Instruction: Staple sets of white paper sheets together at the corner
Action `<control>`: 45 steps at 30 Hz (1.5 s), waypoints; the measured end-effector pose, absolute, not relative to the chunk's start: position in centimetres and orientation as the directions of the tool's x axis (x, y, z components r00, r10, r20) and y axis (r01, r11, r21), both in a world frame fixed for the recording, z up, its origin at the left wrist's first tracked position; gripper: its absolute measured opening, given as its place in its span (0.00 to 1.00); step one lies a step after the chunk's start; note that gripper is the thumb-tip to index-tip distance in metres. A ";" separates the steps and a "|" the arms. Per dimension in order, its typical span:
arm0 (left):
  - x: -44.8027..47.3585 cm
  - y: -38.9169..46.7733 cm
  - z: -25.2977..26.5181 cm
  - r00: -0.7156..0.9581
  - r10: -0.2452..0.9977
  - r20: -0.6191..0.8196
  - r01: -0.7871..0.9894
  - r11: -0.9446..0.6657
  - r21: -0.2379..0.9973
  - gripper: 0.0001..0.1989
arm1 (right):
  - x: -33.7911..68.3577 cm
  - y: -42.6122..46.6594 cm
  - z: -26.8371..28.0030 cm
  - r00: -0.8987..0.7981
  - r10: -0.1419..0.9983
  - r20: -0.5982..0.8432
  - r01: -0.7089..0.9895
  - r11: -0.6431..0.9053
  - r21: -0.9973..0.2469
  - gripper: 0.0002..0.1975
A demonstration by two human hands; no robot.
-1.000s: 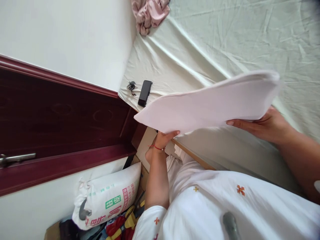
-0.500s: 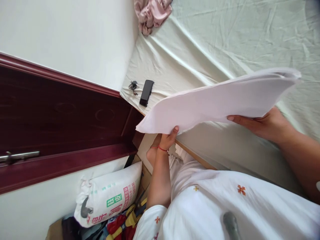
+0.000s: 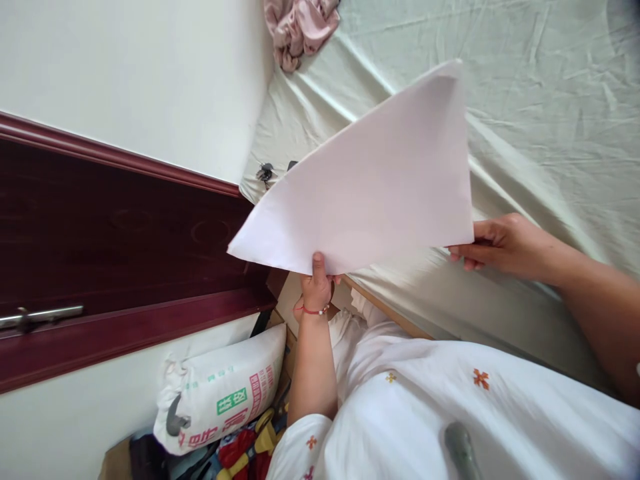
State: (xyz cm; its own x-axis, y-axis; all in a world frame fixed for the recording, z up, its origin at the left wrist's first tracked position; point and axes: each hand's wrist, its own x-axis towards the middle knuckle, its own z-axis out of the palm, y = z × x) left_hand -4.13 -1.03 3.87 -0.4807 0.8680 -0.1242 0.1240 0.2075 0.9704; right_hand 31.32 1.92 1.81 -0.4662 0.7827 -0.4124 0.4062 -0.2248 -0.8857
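Note:
A white sheet of paper [image 3: 370,180], perhaps several sheets together, is held up above the bed, its top right corner curling. My left hand [image 3: 316,290], with a red beaded bracelet at the wrist, grips the lower edge, thumb on the near face and fingers behind. At the lower right corner is my right hand [image 3: 500,243], its fingers closed around the paper's edge and partly hidden behind it. Keys [image 3: 265,172] lie just past the paper's left side. Beside them, the paper covers most of a black phone-like object [image 3: 292,165].
A pale green sheet [image 3: 540,133] covers the bed. Pink cloth [image 3: 303,30] is bunched at the far end. To the left stands a dark red door [image 3: 125,220] with a metal handle [image 3: 45,315]. A printed white sack [image 3: 225,393] rests on cluttered items below.
The paper has swung left and opened out, its right end coming inward and its face turning toward me. Both hands have shifted left, and the paper now covers most of the black object.

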 end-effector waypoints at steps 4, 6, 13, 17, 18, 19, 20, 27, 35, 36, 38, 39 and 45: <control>-4.3 -1.1 5.4 -0.586 0.803 -0.111 0.114 0.217 0.969 0.31 | 31.0 2.0 1.3 -0.418 0.833 -0.362 0.204 -0.302 -0.931 0.21; -4.9 -1.5 6.0 -0.601 0.785 -0.150 0.111 0.268 0.957 0.33 | 31.0 2.1 1.0 -0.256 0.910 -0.326 0.107 -0.309 -0.945 0.20; -8.6 -2.7 7.5 -0.417 0.800 -0.433 0.221 0.551 0.805 0.34 | 31.3 2.2 2.3 -0.004 0.944 -0.329 -0.127 -0.327 -0.937 0.17; -8.8 -1.5 8.5 -0.166 0.803 -0.572 0.380 0.587 0.715 0.28 | 31.6 2.0 2.8 -0.096 0.913 -0.397 0.047 -0.395 -0.918 0.24; -8.7 -1.0 8.8 -0.108 0.804 -0.584 0.428 0.568 0.703 0.27 | 31.7 2.0 2.7 -0.111 0.912 -0.395 0.074 -0.389 -0.918 0.25; -8.5 -0.4 9.0 -0.064 0.812 -0.580 0.470 0.537 0.700 0.26 | 31.8 2.1 2.5 -0.140 0.911 -0.388 0.095 -0.377 -0.921 0.26; -8.2 0.1 9.3 -0.031 0.822 -0.569 0.504 0.505 0.701 0.25 | 31.9 2.1 2.3 -0.179 0.908 -0.379 0.113 -0.364 -0.925 0.27; -6.1 3.7 11.9 0.094 0.797 -0.596 0.592 0.437 0.677 0.16 | 32.2 2.3 1.6 -0.353 0.827 -0.437 0.144 -0.413 -0.899 0.29; -2.8 6.2 13.5 0.276 0.741 -0.612 0.676 0.303 0.672 0.15 | 32.2 2.6 2.3 -0.356 0.761 -0.543 0.189 -0.510 -0.839 0.29; -2.5 6.3 13.2 0.280 0.729 -0.625 0.676 0.312 0.667 0.16 | 32.1 2.6 2.5 -0.358 0.754 -0.550 0.191 -0.518 -0.834 0.28; -2.3 6.3 12.4 0.274 0.702 -0.658 0.665 0.356 0.657 0.18 | 32.0 2.6 2.8 -0.341 0.756 -0.559 0.220 -0.514 -0.829 0.26; -2.4 6.3 11.8 0.268 0.691 -0.672 0.650 0.385 0.655 0.19 | 31.9 2.5 3.0 -0.324 0.763 -0.559 0.245 -0.503 -0.829 0.25; -3.6 5.1 7.1 0.091 0.823 -0.560 0.319 0.509 0.800 0.21 | 31.3 2.2 3.9 -0.219 0.838 -0.499 0.413 -0.384 -0.826 0.18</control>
